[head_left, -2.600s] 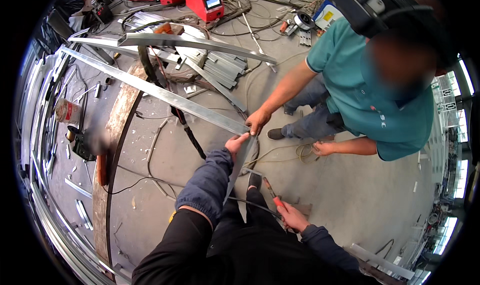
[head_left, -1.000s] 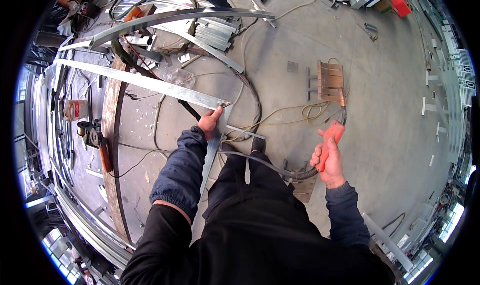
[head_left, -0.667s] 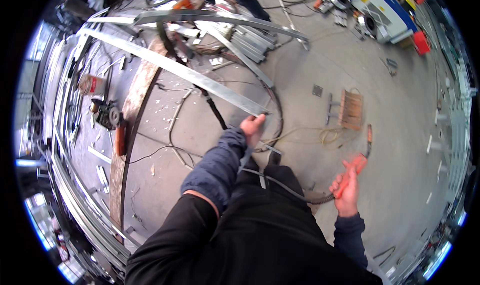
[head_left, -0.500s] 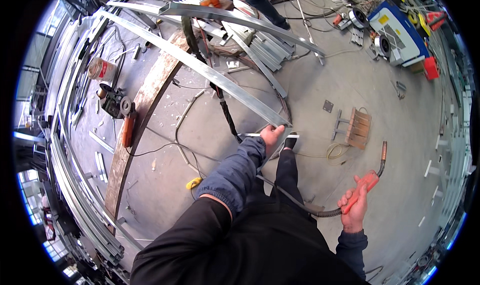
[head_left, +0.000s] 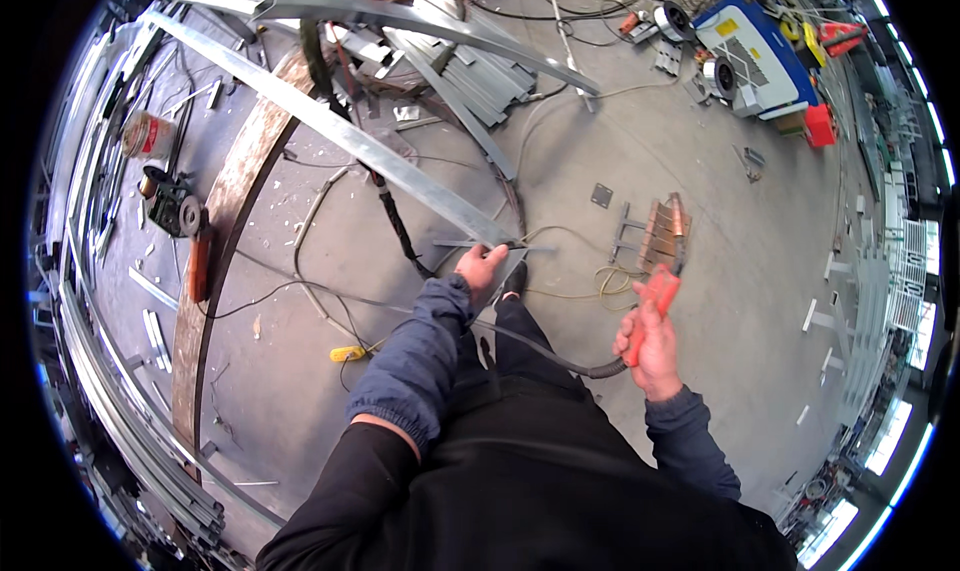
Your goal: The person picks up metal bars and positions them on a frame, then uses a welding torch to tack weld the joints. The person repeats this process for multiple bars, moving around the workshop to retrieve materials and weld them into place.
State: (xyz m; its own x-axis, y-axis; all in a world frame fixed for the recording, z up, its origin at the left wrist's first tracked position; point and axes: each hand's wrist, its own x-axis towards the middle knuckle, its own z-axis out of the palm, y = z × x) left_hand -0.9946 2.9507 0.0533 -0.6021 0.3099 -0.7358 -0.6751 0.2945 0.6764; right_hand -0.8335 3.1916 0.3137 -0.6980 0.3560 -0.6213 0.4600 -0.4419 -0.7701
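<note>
**Both hands occupied over the workshop floor**

The left hand (head_left: 483,271) is closed around the near end of a long, flat grey metal strip (head_left: 330,136), which runs from the hand toward ten o'clock across the concrete floor (head_left: 720,301). The right hand (head_left: 652,346), at three o'clock from the left and well apart from it, is wrapped tight around an orange-handled welding torch (head_left: 655,296) whose black hose (head_left: 540,346) trails toward nine o'clock. Near the torch tip at twelve o'clock lies a small rusty metal grate (head_left: 660,233). A blue-and-white welding machine (head_left: 750,56) sits at one o'clock. A curved rusty steel band (head_left: 215,261) lies at nine o'clock.
</note>
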